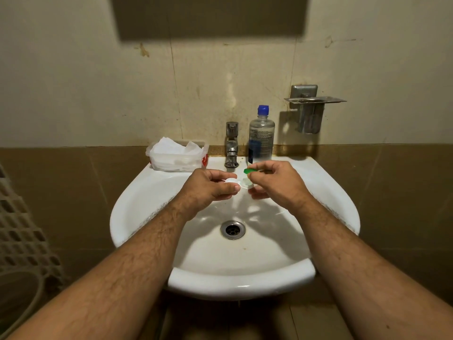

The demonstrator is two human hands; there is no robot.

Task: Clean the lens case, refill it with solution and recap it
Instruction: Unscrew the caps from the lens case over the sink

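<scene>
Both forearms reach in from the bottom corners of the frame and meet over the back of a white sink [152,214], just in front of the faucet [232,146] at center frame. The left hand [208,186] pinches the white-capped end of the lens case [242,182], thumb below and fingers curled over it. The right hand [274,182] pinches a green cap [249,170] between thumb and forefinger, held just above the case's right well; cap and well look apart, though the gap is small. Whether the well holds liquid cannot be told. The hands cover most of the case, so only its middle shows.

Behind the right hand, touching the sink's back ledge, stands a clear solution bottle [261,136], upright, blue cap [263,109] on, liquid level hard to read. Left of the faucet sits a clear plastic tub [177,160] stuffed with white tissues [171,146] that stick up past the rim. The drain [232,229] sits open in the basin center, below the hands. On the wall, upper right of the bottle, hangs a metal holder [312,106]; contents not visible. A beige lattice basket [22,217] shows at the left edge. A dark rectangular shadow sits on the wall at top center.
</scene>
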